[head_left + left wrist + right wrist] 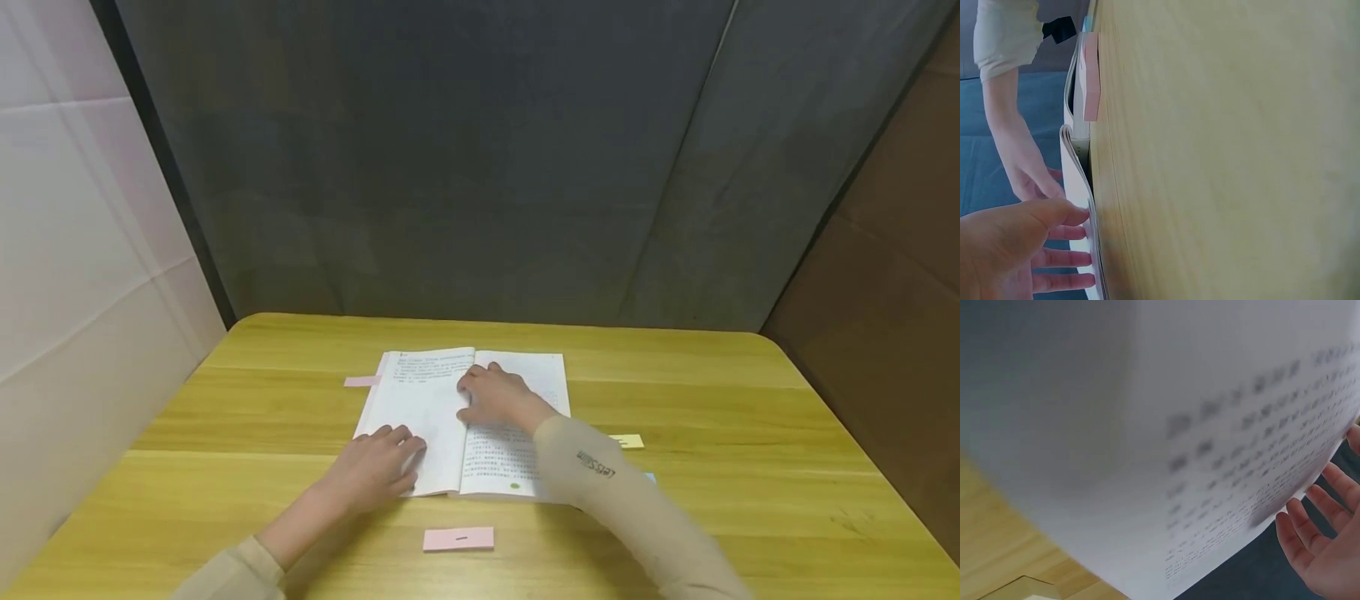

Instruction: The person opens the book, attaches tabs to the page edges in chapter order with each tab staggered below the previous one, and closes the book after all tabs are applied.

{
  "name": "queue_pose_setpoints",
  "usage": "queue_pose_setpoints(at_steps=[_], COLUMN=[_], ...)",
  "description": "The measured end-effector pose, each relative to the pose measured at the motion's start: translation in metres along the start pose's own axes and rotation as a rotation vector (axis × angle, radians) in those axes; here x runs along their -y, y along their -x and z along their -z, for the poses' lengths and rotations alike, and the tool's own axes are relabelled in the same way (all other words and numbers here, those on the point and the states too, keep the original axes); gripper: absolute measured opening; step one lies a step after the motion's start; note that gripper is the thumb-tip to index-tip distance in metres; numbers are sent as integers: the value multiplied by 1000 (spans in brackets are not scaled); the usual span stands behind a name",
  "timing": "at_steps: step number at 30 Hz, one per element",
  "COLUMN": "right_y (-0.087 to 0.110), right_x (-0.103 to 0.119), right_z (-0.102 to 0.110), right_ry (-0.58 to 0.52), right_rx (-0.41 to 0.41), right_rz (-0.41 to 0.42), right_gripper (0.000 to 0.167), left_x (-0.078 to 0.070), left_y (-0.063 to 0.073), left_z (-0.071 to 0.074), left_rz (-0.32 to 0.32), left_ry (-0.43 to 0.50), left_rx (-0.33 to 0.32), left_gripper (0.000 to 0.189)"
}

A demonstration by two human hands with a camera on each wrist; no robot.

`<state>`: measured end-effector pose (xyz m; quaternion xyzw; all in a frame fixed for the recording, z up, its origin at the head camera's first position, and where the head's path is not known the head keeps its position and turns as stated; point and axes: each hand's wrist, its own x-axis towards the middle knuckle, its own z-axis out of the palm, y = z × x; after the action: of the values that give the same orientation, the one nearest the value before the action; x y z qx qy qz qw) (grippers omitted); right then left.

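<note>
An open book [420, 408] with printed pages lies on the wooden table. My left hand [378, 468] rests on the lower left page, fingers spread and loosely bent; the left wrist view shows its fingertips touching the page near the edge. Reaching across the right page, my right hand [498, 393] touches the book close to the center fold. In the right wrist view, a large curved page [1241, 456] fills most of the picture, with the fingers of that hand [1322, 531] against its far side. My right sleeve hides part of the right page.
A pink pad [458, 539] marked with a dash lies in front of the book. From the left page sticks out a pink tab [362, 382]. Right of the book are a yellow slip [628, 441] and a blue piece [651, 477], partly hidden by the sleeve. Dark curtain [450, 167] stands behind.
</note>
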<state>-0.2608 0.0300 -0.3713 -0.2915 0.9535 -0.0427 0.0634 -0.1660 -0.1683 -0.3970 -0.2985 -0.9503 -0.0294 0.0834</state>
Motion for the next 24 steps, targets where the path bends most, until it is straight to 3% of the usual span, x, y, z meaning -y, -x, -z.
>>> queue_pose_setpoints(at_steps=[10, 24], right_y=[21, 21], right_x=[6, 6], right_z=[-2, -4], right_ry=[54, 51], right_rx=[-30, -54], right_rz=[87, 92], right_gripper=[44, 44], left_x=[-2, 1], left_y=[-1, -3], left_z=[3, 3], left_rz=[-14, 2], left_ry=[-7, -12], left_rx=[-1, 13], left_gripper=[30, 31])
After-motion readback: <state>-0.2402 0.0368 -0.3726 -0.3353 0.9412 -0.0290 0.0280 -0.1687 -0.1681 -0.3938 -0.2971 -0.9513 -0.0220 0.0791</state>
